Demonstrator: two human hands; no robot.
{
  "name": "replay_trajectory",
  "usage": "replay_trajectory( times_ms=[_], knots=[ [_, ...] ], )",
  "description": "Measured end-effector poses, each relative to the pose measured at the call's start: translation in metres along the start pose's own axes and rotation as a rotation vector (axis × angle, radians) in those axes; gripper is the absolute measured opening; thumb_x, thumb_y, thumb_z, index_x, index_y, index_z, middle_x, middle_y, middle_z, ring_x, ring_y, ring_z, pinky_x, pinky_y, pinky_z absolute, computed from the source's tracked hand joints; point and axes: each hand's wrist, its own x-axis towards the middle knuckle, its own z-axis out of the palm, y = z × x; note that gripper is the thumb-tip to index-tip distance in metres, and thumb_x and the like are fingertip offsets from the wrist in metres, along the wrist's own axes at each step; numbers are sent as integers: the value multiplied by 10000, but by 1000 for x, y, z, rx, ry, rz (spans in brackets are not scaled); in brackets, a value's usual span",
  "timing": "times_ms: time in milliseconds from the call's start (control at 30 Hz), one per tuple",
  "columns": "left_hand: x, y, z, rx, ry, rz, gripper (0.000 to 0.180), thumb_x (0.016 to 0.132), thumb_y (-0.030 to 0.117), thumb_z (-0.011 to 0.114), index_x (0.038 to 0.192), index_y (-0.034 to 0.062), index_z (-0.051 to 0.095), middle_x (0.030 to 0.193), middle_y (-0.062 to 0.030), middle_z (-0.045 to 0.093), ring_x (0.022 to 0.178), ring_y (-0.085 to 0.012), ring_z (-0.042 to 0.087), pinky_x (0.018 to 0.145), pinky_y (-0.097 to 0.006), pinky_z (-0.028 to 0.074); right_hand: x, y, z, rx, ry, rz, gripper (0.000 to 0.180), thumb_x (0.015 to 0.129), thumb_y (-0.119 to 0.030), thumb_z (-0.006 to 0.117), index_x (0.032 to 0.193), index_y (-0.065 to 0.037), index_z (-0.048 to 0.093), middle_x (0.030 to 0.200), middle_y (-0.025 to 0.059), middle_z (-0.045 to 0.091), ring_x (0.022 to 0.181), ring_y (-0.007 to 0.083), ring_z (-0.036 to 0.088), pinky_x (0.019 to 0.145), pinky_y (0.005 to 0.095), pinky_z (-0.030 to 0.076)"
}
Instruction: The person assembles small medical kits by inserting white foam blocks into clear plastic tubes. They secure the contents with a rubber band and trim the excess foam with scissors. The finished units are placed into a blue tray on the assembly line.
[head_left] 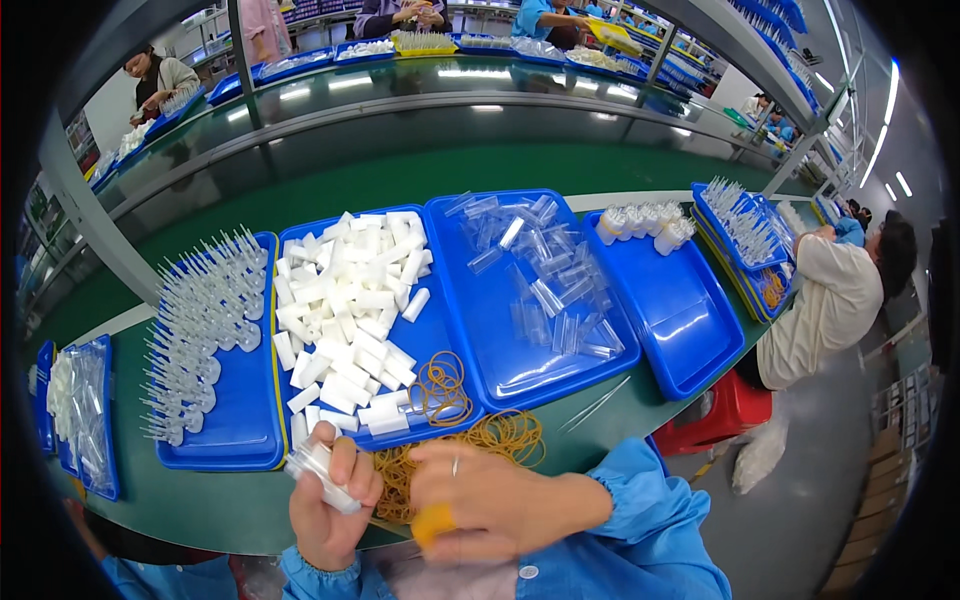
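Down low, left hand (328,500) grips a clear tube bundle (318,476); right hand (480,500) pinches rubber bands (400,475) just beside.

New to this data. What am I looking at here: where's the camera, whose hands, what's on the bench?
There is no machine: a person works with bare hands. The single picture comes from a fisheye camera on that person's head, looking down, so straight edges bend near the rim.

The left hand grips a small bundle of clear and white plastic pieces. The right hand is beside it, over a loose pile of tan rubber bands; an orange cover sits on one fingertip.

On the green bench stand blue trays: one with clear needle-tipped parts, one with white caps, one with clear tubes, and one nearly bare tray with a few bundles at its far edge. Other workers sit nearby.
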Motion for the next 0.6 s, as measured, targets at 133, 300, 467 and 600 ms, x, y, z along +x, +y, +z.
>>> replay_trajectory(
  times_ms=[133,300,467,600],
  knots=[
    [-3,-2,0,-81,22,1,438,803,372,707,1074,154,440,800,9,440,694,-133,453,628,-283,396,-15,4,-14,1055,93,29,290,906,-171,575,1157,-27,564,1103,129,611,954,220,607,932,395,450],
    [-9,-2,13,899,19,304,529,691,181,816,1042,97,430,858,-35,509,751,-172,531,690,-324,456,4,12,-15,1596,147,393,611,911,-127,570,1432,-45,261,1267,142,496,918,191,619,796,303,528],
    [-3,-16,7,1713,105,574,878,642,74,806,1342,-49,292,941,-145,569,794,-278,587,732,-360,483,19,5,3,596,81,282,571,853,-74,609,1381,-93,394,1271,120,492,934,222,615,762,294,537],
    [-3,-8,4,1716,-50,382,1018,618,-17,758,1430,-20,145,1056,-126,535,933,-223,559,807,-321,461,15,3,12,-291,161,65,403,754,-119,653,1142,-52,571,1192,91,503,909,284,561,752,379,484]
  ],
)
